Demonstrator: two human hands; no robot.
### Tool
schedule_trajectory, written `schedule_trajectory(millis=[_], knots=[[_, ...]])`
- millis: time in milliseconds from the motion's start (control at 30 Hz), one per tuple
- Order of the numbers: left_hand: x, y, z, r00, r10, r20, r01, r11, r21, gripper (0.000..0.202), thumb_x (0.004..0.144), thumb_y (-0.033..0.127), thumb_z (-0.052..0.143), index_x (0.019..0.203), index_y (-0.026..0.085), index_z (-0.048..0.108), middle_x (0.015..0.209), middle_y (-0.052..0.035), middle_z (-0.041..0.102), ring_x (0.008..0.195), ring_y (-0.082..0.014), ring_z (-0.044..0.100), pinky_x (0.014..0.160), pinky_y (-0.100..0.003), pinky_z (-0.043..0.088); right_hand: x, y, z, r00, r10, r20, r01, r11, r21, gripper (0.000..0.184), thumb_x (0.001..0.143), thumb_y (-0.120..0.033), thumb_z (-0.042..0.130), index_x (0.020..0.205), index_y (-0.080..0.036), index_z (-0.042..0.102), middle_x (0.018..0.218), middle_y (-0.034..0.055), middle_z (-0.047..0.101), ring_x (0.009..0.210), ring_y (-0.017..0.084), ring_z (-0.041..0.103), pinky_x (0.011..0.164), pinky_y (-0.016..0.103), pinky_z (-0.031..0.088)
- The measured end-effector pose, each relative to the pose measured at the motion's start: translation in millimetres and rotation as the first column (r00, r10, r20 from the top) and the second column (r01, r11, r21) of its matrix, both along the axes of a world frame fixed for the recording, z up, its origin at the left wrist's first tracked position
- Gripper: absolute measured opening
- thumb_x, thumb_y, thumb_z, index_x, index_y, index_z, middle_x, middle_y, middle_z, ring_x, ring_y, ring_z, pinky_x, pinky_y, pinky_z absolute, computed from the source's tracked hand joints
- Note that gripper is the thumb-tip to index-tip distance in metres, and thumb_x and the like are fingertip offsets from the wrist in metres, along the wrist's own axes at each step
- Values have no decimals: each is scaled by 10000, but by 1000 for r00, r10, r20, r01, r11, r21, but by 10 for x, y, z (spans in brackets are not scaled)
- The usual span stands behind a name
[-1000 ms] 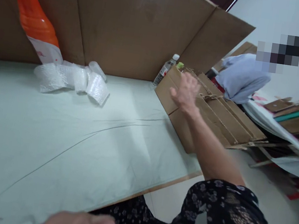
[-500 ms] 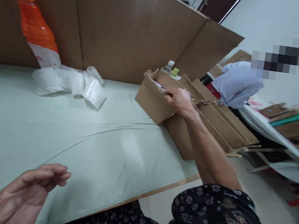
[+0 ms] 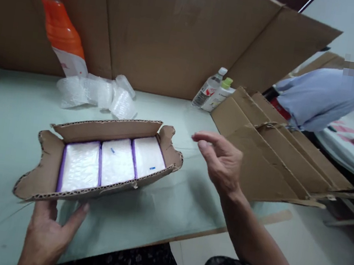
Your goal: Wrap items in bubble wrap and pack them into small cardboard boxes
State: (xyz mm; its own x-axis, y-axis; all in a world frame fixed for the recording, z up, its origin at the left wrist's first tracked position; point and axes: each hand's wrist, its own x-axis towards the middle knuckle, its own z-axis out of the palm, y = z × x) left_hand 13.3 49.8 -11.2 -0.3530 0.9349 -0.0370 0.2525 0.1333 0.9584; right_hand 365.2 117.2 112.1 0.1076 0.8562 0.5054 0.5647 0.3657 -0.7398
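Note:
An open cardboard box [image 3: 144, 179] with wavy cut end flaps is in front of me, tilted toward me. Inside lie three white-topped packs [image 3: 117, 161] with purple edges, side by side. My left hand [image 3: 49, 231] grips the box at its near left, thumb on the front side and the other fingers partly hidden beneath. To the right of the box, my right hand [image 3: 222, 161] is in the air, apart from it. Its fingers are loosely bent, with a gap between thumb and forefinger and nothing held.
Bubble wrap [image 3: 97, 92] and an orange bottle [image 3: 64, 33] are by the cardboard partition [image 3: 164, 34]. A clear bottle [image 3: 208, 88] and a white bottle with a green cap [image 3: 220, 95] stand farther right, beside a divided cardboard container [image 3: 243, 150]. Another person [image 3: 320, 100] is beyond.
The cardboard box has come from the right to the middle, in front of me. My left hand has taken hold of it; my right hand has let go.

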Motion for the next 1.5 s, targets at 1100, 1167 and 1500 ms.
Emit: schedule_trajectory(millis=[1100, 1167, 1500], knots=[[-481, 677, -75, 962, 269, -54, -274, 955, -115, 582, 582, 445, 829, 1073, 194, 642, 826, -6, 645, 763, -231, 621, 682, -344, 517, -539, 2225, -181, 976, 167, 141, -161, 986, -55, 220, 874, -357, 639, 943, -161, 710, 928, 36, 709, 892, 189, 635, 862, 332, 503], [-484, 668, -32, 960, 274, -50, -279, 952, -128, 582, 570, 431, 837, 1070, 192, 658, 822, 0, 651, 772, -233, 624, 665, -331, 505, -179, 1890, 106, 946, 23, 323, -55, 994, 92, 239, 900, -376, 636, 1013, -187, 729, 997, 58, 724, 986, 235, 630, 955, 416, 482], [-441, 639, 64, 959, 278, -52, -282, 955, -95, 691, 622, 385, 829, 1265, 182, 675, 910, 14, 666, 812, -189, 604, 804, -336, 494, -168, 669, -253, 740, 448, 501, -322, 891, -320, 210, 938, -376, 662, 1015, -227, 787, 949, 63, 791, 911, 235, 698, 937, 416, 475]])
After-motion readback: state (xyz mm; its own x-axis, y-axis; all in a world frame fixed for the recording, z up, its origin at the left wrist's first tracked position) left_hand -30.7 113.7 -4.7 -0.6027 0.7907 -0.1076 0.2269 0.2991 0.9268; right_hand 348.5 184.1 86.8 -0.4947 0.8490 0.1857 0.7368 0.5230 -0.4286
